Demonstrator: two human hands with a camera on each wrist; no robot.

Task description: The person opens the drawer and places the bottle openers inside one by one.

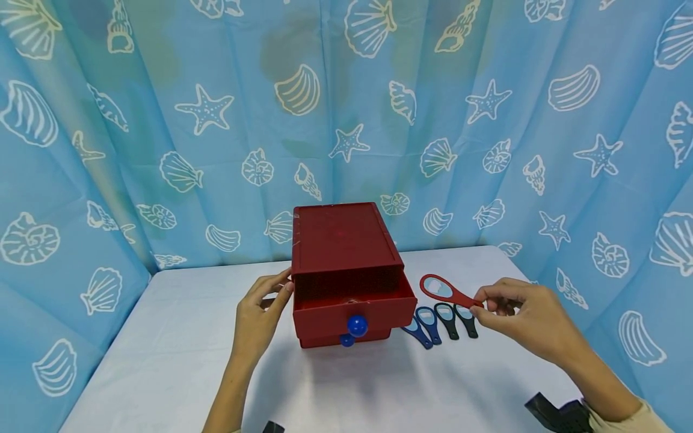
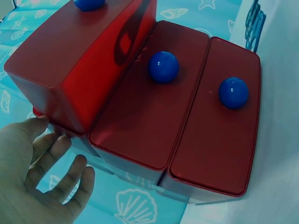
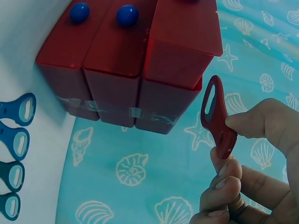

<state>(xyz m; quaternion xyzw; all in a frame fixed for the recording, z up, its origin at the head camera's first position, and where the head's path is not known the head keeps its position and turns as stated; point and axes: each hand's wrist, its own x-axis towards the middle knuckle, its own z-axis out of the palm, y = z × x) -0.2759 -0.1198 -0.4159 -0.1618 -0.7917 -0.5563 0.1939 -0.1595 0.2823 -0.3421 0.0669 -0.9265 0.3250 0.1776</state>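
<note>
A red magnifying glass (image 1: 436,286) is pinched by its handle between the thumb and fingers of my right hand (image 1: 527,310), just right of the red drawer unit (image 1: 341,237). In the right wrist view, its lens end (image 3: 212,100) points up toward the unit. The top drawer (image 1: 325,314) stands pulled out, and the visible part of its inside is bare. My left hand (image 1: 262,316) rests against the unit's left side near the top, with thumb and fingertips at the edge. In the left wrist view its fingers (image 2: 72,177) are loosely bent, spread and hold nothing.
Several more magnifying glasses, blue (image 1: 429,322) and dark (image 1: 447,317), lie in a row on the white table (image 1: 206,337), right of the unit. Two lower drawers (image 2: 135,112) are closed, with blue knobs (image 2: 163,67). A blue shell-print curtain (image 1: 238,150) hangs behind.
</note>
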